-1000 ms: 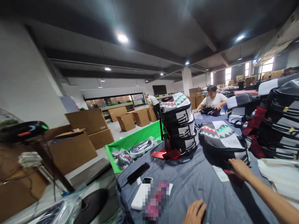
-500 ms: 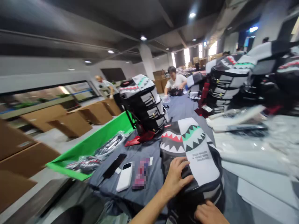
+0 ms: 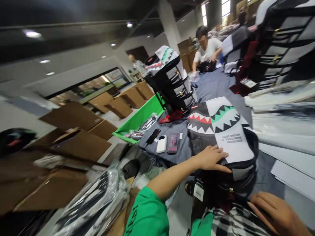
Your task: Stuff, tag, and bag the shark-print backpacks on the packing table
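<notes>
A black, grey and white backpack [image 3: 233, 147] with a red and green shark-teeth print lies at the table's near edge. My left hand [image 3: 213, 159] rests on its front panel with the fingers spread. Below the bag, at the lower right, my right hand [image 3: 275, 209] has its fingers and thumb pressed together at a dark strip hanging from the backpack; the palm side is hidden. A gold-coloured zip pull [image 3: 230, 190] shows on the bag's lower side. A white tag [image 3: 199, 192] hangs left of it.
Stacked backpacks [image 3: 176, 78] stand beyond; another stack [image 3: 280, 49] rises at right beside plastic sheeting [image 3: 290, 121]. Left are a white device [image 3: 161, 144], a dark phone [image 3: 153, 136] and a green bin [image 3: 135, 123]. Cartons [image 3: 81, 144] and plastic-wrapped goods [image 3: 93, 203] stand on the floor. A co-worker [image 3: 208, 49] handles a dark item.
My view has swung left and down, bringing my green sleeve and the floor goods into sight. My left hand stays on the backpack; my right hand has moved off its lower edge, down and right.
</notes>
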Demonstrator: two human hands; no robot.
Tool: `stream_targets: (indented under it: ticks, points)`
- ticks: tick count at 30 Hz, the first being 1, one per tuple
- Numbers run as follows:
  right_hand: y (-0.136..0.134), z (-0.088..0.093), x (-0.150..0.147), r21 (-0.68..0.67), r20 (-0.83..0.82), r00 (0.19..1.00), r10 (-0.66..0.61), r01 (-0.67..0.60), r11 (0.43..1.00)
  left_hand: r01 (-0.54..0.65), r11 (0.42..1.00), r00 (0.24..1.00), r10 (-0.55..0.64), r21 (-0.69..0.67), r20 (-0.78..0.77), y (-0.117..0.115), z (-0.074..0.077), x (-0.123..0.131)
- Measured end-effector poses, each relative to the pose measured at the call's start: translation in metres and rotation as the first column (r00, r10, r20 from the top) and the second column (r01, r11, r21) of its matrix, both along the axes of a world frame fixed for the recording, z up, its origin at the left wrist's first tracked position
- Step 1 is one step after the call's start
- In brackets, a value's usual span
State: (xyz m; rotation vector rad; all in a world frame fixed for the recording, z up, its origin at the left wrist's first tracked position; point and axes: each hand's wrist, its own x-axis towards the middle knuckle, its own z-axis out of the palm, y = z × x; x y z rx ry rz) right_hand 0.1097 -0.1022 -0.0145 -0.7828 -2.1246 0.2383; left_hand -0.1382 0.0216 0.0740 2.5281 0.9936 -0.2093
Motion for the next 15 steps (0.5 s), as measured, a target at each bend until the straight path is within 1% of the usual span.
stream_targets:
  ticks: [1, 2, 4, 6, 7, 8, 9, 10, 11, 12, 13, 14, 15]
  points:
    - [0.004, -0.004, -0.003, 0.046, 0.015, 0.999, 0.028, -0.029, 0.999, -0.002, 1.000, 1.000, 0.002, -0.018, 0.001, 0.002, 0.001, -0.002]
    - [0.008, -0.008, -0.003, 0.085, 0.021, 0.999, 0.029, -0.030, 0.996, -0.011, 0.999, 1.000, 0.011, -0.034, 0.000, 0.004, 0.002, -0.006]
    - [0.016, -0.016, 0.012, 0.140, 0.029, 0.999, -0.024, 0.020, 0.990, -0.039, 0.996, 0.999, 0.038, -0.076, -0.003, 0.005, 0.005, -0.014]
    - [0.026, -0.022, 0.050, 0.146, 0.076, 0.989, -0.127, 0.115, 0.983, -0.051, 0.989, 0.998, 0.056, -0.138, 0.029, 0.005, 0.007, -0.023]
    - [0.031, -0.022, 0.076, 0.135, 0.106, 0.970, -0.219, 0.204, 0.970, -0.064, 0.985, 0.996, 0.073, -0.160, 0.052, 0.005, 0.006, -0.026]
    - [0.038, -0.018, 0.105, 0.111, 0.147, 0.931, -0.333, 0.319, 0.941, -0.091, 0.982, 0.992, 0.103, -0.164, 0.070, 0.007, 0.005, -0.027]
    - [0.045, -0.011, 0.135, 0.074, 0.204, 0.864, -0.461, 0.456, 0.887, -0.139, 0.980, 0.986, 0.151, -0.140, 0.075, 0.009, 0.002, -0.025]
    - [0.052, 0.000, 0.166, 0.037, 0.278, 0.755, -0.594, 0.609, 0.792, -0.194, 0.975, 0.978, 0.201, -0.108, 0.057, 0.011, -0.001, -0.021]
    - [0.059, 0.013, 0.195, 0.006, 0.383, 0.617, -0.687, 0.743, 0.670, -0.235, 0.968, 0.970, 0.239, -0.086, 0.037, 0.013, -0.003, -0.016]
    - [0.067, 0.027, 0.220, -0.013, 0.522, 0.465, -0.715, 0.843, 0.538, -0.258, 0.963, 0.966, 0.259, -0.081, 0.010, 0.014, -0.004, -0.008]
    - [0.075, 0.041, 0.242, -0.008, 0.676, 0.320, -0.664, 0.904, 0.428, -0.260, 0.961, 0.966, 0.259, -0.094, -0.021, 0.013, -0.004, -0.001]
    - [0.082, 0.053, 0.258, 0.002, 0.789, 0.228, -0.571, 0.928, 0.373, -0.246, 0.962, 0.969, 0.242, -0.118, -0.051, 0.012, -0.003, 0.007]
    - [0.088, 0.060, 0.269, 0.009, 0.855, 0.173, -0.489, 0.938, 0.348, -0.228, 0.963, 0.973, 0.219, -0.144, -0.080, 0.010, -0.001, 0.014]
